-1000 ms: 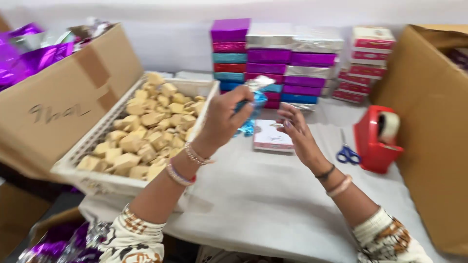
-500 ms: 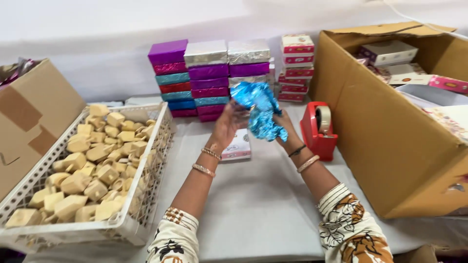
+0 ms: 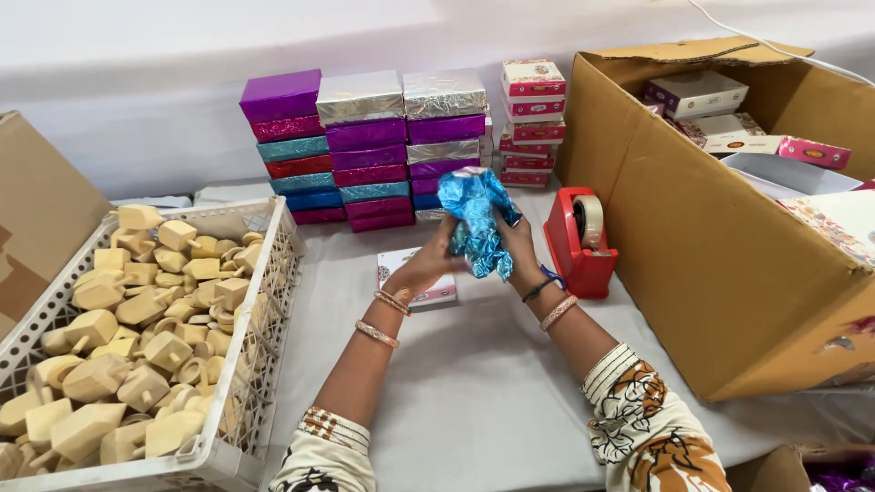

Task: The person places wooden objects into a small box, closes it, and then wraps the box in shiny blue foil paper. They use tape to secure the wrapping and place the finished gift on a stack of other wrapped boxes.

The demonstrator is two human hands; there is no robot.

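Crate [image 3: 273,273] of pale wooden blocks [image 3: 137,319] is shown at the far left of the table [image 3: 474,392], with a cardboard box [image 3: 36,219] behind it. Stacked foil-wrapped boxes [image 3: 365,146] are seen at the back, centre-left, and a small white box [image 3: 415,273] lies flat just beneath the hands. Left hand [image 3: 428,264] is raised above the table, forearm angled up and to the right, its fingers [image 3: 447,239] closed on the near side of the blue foil [image 3: 478,219]. The foil is held crumpled and upright between both hands, above the white box and clear of the table. Right hand [image 3: 515,246] is set against the foil's right side, wrist bent inward, fingers closed on the sheet; whether something is wrapped inside cannot be told. For a clean result, the sheet is best kept taut between the two grips and smoothed evenly, since thin foil is judged likely to tear if pinched hard. A red tape dispenser [image 3: 583,241] stands just right of the hands, and a large open carton [image 3: 729,246] with printed boxes [image 3: 720,109] fills the right side.
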